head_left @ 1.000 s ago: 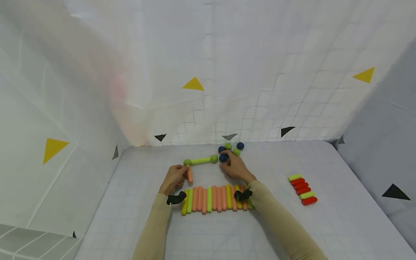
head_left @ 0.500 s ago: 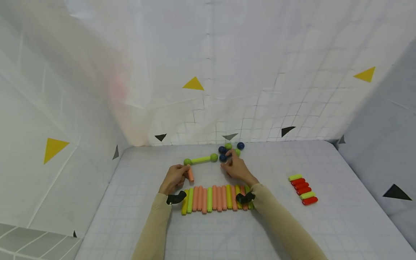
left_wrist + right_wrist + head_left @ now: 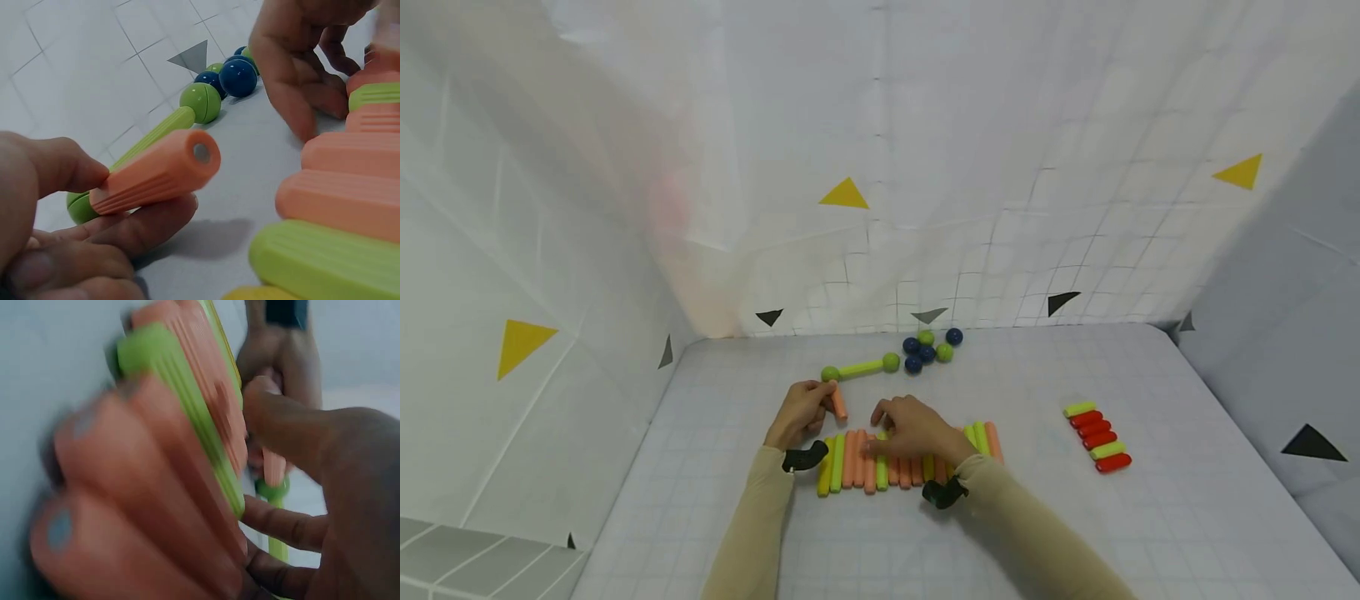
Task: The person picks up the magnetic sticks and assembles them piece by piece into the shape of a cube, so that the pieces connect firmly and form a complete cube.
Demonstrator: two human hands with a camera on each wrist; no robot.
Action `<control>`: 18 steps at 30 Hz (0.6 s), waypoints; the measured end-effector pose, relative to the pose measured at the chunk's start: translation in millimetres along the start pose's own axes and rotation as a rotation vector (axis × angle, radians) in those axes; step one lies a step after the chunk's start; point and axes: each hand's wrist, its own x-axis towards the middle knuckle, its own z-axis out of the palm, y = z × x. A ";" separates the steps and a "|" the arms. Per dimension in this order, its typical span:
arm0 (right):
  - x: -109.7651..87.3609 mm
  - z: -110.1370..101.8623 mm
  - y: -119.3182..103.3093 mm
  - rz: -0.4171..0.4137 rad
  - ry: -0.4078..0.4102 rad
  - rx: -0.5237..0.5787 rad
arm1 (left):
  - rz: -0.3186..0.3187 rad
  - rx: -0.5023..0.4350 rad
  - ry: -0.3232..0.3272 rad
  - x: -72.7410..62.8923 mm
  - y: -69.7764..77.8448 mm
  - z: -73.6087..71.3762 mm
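My left hand [image 3: 805, 408] pinches an orange magnetic rod [image 3: 147, 175] between thumb and fingers. Its far end is at or against a green ball [image 3: 830, 374]; whether they touch is unclear. From that ball a lime rod [image 3: 861, 368] runs to a second green ball [image 3: 891, 362]. Over the row of loose rods hovers my right hand [image 3: 913, 429], thumb and fingers apart, covering several of them. In the right wrist view its fingers lie close to the end of a lime rod [image 3: 187, 406], with no clear grip on any rod.
Several blue and green balls [image 3: 927, 354] cluster near the back wall. Lined up side by side are orange, lime and yellow rods [image 3: 848, 460] before the hands. Farther right lies a short row of red and lime rods [image 3: 1097, 438]. Walls rise at the back and sides.
My right hand has left the ball cluster and come back toward me and left, over the rod row. The balls stay put. My left hand keeps its pinch on the orange rod.
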 end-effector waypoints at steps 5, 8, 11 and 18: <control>-0.1 8.9 -9.6 0.016 -0.012 -0.058 | -0.011 0.005 -0.006 1.4 0.2 0.4; 1.4 11.0 -8.8 0.018 -0.032 -0.017 | -0.006 0.012 0.000 0.1 0.5 0.2; 2.9 11.5 -7.4 0.020 -0.047 0.021 | 0.001 0.018 0.002 -1.5 0.7 -0.1; 6.8 10.4 -9.5 0.061 -0.065 0.043 | 0.004 0.021 -0.001 -1.9 1.5 0.0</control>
